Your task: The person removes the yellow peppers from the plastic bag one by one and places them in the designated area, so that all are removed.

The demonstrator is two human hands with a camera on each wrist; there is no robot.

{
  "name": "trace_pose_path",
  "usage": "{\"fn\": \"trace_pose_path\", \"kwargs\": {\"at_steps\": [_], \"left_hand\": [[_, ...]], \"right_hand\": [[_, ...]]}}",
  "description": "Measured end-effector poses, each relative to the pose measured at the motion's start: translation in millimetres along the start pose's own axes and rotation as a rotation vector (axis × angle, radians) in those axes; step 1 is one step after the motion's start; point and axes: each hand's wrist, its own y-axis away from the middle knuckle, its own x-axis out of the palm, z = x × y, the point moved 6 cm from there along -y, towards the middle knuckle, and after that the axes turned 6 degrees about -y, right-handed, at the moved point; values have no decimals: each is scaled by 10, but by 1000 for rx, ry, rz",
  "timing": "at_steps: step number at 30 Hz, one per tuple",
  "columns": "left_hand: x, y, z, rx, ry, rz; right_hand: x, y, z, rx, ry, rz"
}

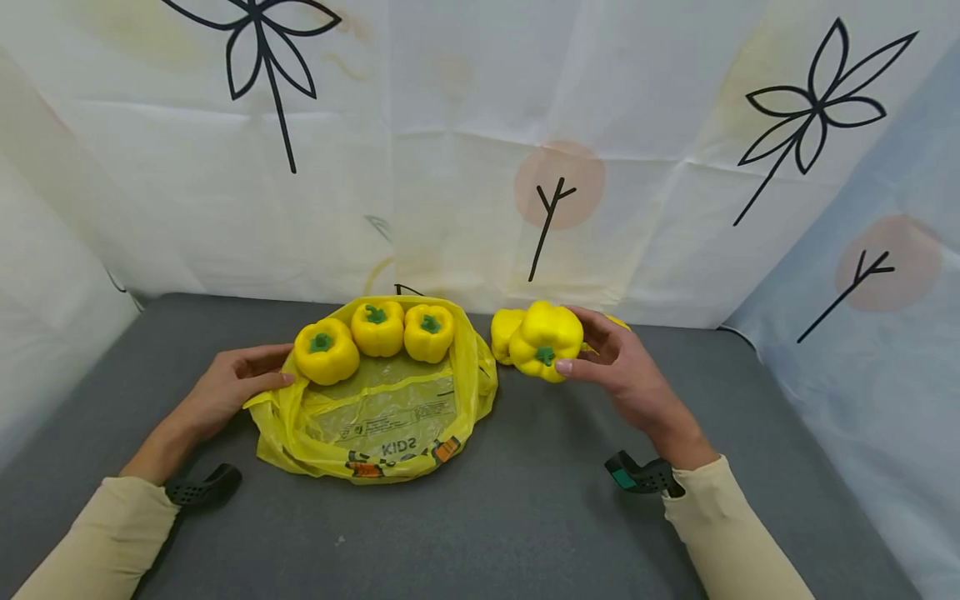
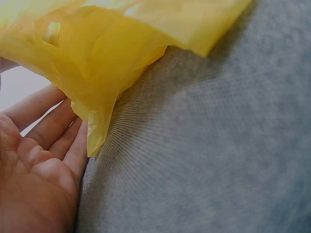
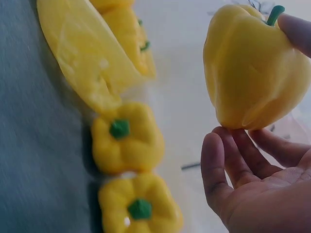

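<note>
My right hand [image 1: 626,371] holds a yellow bell pepper [image 1: 546,333] above the table, thumb by its green stem and fingertips against its other end. The right wrist view shows the same pepper [image 3: 255,68] between thumb and fingertips. To the left lies a yellow plastic bag [image 1: 472,367], its mouth spread wide. Three bell peppers, a left one [image 1: 327,352], a middle one [image 1: 377,328] and a right one [image 1: 429,333], sit along its far side. At the bag's left rim, my left hand [image 1: 225,387] pinches the plastic; in the left wrist view the film partly hides its fingers [image 2: 51,124].
Two more peppers stand in a row right of the bag: a nearer one [image 3: 127,145] and a farther one [image 3: 141,201], mostly hidden behind my right hand in the head view. The grey table [image 1: 480,533] ends at a printed cloth backdrop [image 1: 457,200].
</note>
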Motion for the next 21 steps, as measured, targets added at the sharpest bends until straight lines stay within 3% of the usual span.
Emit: {"fn": "trace_pose_path", "kwargs": {"at_steps": [11,21], "left_hand": [[-4,9,-9,6,-5,1],[-6,4,-11,12,4,0]], "right_hand": [[-510,144,89,-45,-6,-109],[-969,237,18,-106,-87,-173]]}}
